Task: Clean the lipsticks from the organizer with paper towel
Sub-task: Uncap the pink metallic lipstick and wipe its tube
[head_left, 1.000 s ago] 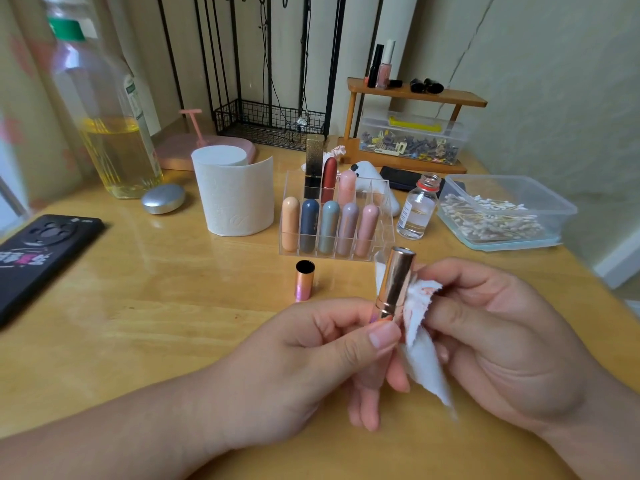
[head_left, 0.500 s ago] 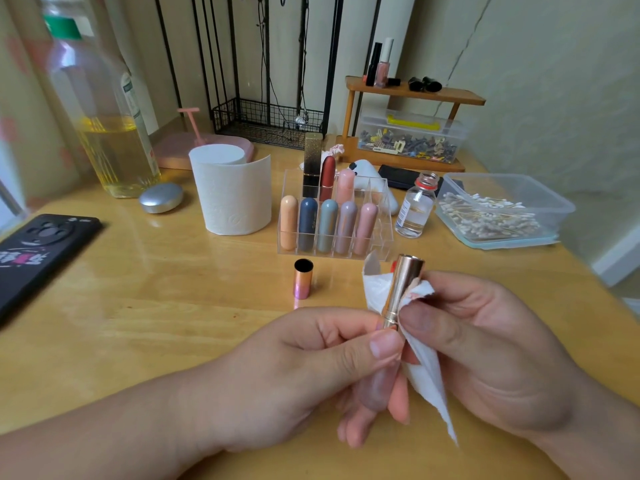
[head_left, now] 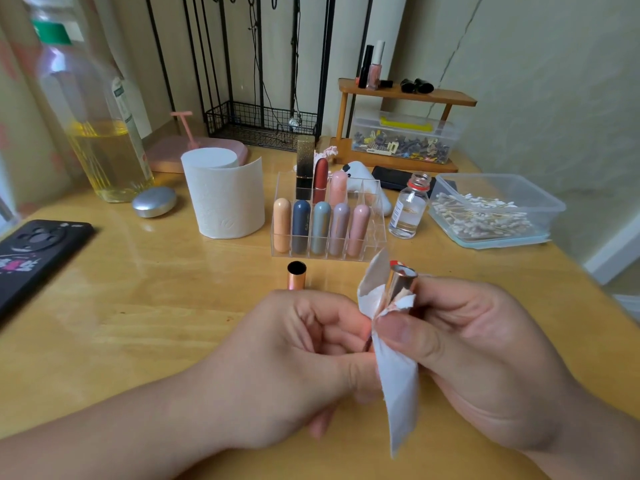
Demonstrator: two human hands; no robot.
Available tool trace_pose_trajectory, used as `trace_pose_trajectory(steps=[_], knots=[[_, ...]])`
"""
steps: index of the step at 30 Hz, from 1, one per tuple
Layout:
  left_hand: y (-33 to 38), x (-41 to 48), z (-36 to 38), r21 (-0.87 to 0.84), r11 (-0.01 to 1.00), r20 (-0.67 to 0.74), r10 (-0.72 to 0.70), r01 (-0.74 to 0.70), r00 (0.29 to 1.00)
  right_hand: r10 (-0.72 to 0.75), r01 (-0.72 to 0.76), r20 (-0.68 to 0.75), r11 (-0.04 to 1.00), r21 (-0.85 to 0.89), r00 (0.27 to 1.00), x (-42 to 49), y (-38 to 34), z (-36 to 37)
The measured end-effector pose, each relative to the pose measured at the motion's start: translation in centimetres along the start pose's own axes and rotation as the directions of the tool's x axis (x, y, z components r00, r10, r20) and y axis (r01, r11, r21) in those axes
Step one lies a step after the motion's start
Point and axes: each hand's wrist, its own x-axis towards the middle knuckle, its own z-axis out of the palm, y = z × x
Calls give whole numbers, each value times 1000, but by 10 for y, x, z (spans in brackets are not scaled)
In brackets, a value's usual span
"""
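Observation:
An uncapped rose-gold lipstick (head_left: pixel 401 280) stands upright between my hands near the table's front. My left hand (head_left: pixel 298 362) grips its lower end, which is hidden by the fingers. My right hand (head_left: pixel 467 348) pinches a piece of white paper towel (head_left: pixel 398 372) against the tube's side, the towel wrapped partly round it and hanging down. The lipstick's cap (head_left: pixel 296 276) stands alone on the table. Behind it, the clear organizer (head_left: pixel 372 233) holds several pastel and dark lipsticks upright.
A paper towel roll (head_left: pixel 225 199) stands left of the organizer. A small glass bottle (head_left: pixel 410 209) and a tub of cotton swabs (head_left: pixel 495 213) sit to the right. An oil bottle (head_left: pixel 93 109), silver compact (head_left: pixel 154 201) and phone (head_left: pixel 34 251) are at left. A wooden shelf (head_left: pixel 405 95) is behind.
My right hand has wrapped the paper towel closer round the lipstick tube and slid down it. My left hand has shifted its grip lower and curled tighter.

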Motion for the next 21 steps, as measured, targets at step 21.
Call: trace_pose_trajectory(steps=[21], knots=[[8, 0, -7, 7, 998, 291, -63, 64, 955, 97, -107, 101, 989, 97, 990, 2, -7, -8]])
